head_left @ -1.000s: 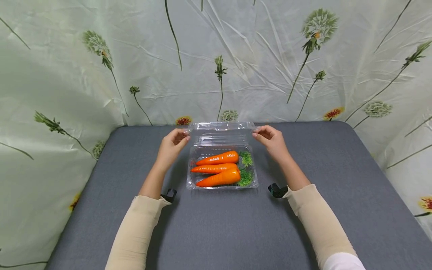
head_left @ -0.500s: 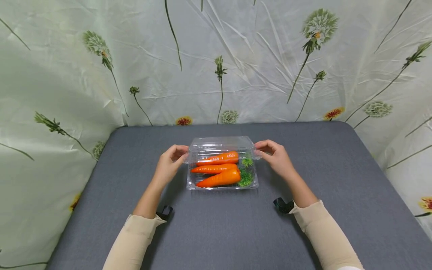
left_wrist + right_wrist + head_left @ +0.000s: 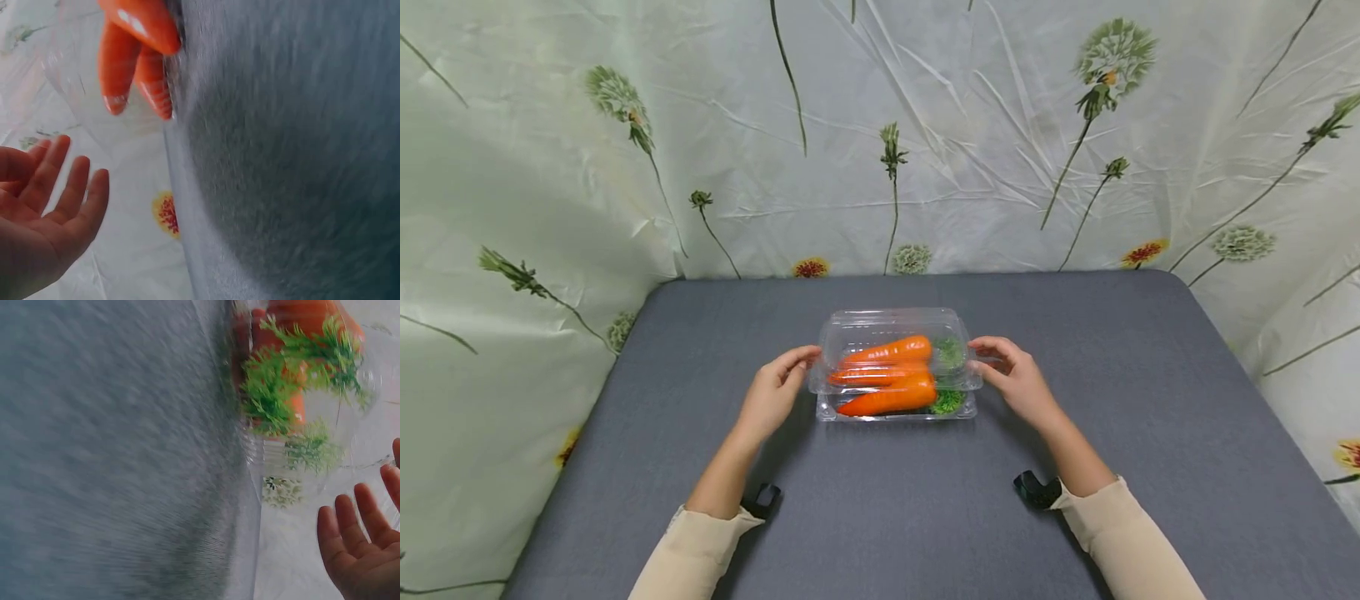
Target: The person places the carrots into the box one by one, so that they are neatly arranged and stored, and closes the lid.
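Observation:
A clear plastic clamshell container (image 3: pixel 895 417) lies on the grey table, its hinged lid (image 3: pixel 891 320) tilted partway down over the base. Inside are three orange carrots (image 3: pixel 891 395) with green leafy tops (image 3: pixel 947 402) to the right. My left hand (image 3: pixel 771 392) pinches the lid's left edge between thumb and fingers. At the right edge, my right hand (image 3: pixel 1018 379) pinches the lid the same way. In the left wrist view, the carrots (image 3: pixel 140 37) show beyond the outstretched rear fingers of the left hand (image 3: pixel 53 215). Leafy tops (image 3: pixel 275 394) appear above the right hand (image 3: pixel 365 544) in the right wrist view.
The grey table (image 3: pixel 895 517) extends around the container on all sides. A pale curtain (image 3: pixel 880 75) printed with flowers hangs behind the table and along both sides. A black wrist device (image 3: pixel 1036 490) sits at the right cuff, another black device (image 3: pixel 763 500) at the left.
The lid has swung from upright at the back forward and down over the carrots. Both hands have come toward me with it, staying at its sides. The base and carrots stay put.

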Tool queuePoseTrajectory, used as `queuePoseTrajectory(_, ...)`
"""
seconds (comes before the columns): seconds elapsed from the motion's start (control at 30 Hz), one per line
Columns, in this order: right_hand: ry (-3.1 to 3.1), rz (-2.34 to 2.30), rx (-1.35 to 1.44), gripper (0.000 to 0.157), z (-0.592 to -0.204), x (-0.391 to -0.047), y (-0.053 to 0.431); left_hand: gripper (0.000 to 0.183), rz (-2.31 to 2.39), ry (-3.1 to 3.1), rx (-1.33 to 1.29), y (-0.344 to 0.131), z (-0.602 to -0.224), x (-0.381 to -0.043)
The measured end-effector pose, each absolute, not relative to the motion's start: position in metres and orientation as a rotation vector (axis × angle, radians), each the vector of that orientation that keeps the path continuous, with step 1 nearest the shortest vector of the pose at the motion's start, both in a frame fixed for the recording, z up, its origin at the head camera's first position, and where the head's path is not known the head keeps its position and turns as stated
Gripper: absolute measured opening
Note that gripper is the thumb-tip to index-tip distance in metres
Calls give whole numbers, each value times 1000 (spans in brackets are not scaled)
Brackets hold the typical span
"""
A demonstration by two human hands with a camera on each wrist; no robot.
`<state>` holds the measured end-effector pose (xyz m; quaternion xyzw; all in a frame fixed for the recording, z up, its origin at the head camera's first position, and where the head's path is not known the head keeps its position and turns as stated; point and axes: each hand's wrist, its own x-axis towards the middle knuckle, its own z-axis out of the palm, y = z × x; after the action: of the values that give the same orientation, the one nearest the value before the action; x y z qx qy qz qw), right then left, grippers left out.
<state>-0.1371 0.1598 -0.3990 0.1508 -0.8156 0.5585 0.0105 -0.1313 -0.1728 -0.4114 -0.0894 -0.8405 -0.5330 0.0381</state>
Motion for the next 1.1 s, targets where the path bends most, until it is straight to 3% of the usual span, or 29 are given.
queuePoseTrajectory(0.3,-2589,1720,642,43,-439,-134,179,32,-1607,-2627,-297,-170,-424,-116)
queuePoseTrajectory(0.47,-2613,1765,698,39,-442,-128,182,37,-1612,-2709,-261,-170,-428,-113)
queuePoseTrajectory(0.63,-2632,1923,657,40,-441,-124,179,40,-1621,-2774,-212,-169,-428,-111)
queuePoseTrajectory(0.9,-2578,2273,574,58,-440,-116,167,50,-1970,-2704,-263,-164,-405,-103)
queuePoseTrajectory(1.1,-2495,2498,400,65,-439,-110,160,61,-2316,-2594,-254,-171,-425,-107)
